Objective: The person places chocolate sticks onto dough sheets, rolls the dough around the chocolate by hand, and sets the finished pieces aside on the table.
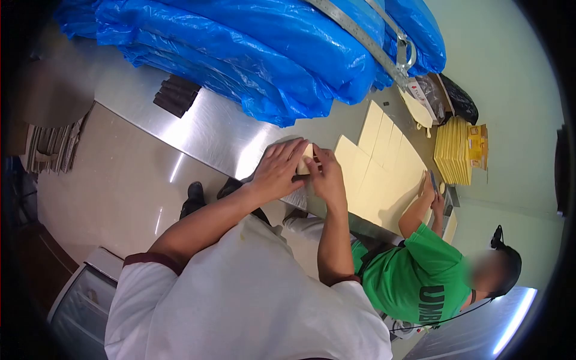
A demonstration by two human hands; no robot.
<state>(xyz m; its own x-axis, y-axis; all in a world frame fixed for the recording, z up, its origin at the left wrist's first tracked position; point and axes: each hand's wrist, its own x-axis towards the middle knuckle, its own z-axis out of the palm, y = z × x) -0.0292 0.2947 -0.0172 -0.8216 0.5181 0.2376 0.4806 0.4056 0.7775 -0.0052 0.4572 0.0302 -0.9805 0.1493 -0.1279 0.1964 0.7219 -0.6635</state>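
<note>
Both my hands meet over the metal table point(222, 123), around a small pale yellow piece point(308, 157). My left hand point(279, 170) lies at the piece's left side, fingers stretched forward and thumb reaching toward its near end. On the right side, my right hand point(327, 175) has bent fingers and thumb pressed on the piece. The underside of the piece is hidden by my fingers. Pale yellow sheets point(378, 171), cut into rectangles, lie on the table just right of my right hand.
Blue plastic covers point(240, 54) hang above the table. Dark brown blocks point(176, 96) sit at the left. A co-worker in green point(414, 273) works over the sheets' right end, near stacked yellow pieces point(453, 150). A glass-topped case point(84, 300) stands lower left.
</note>
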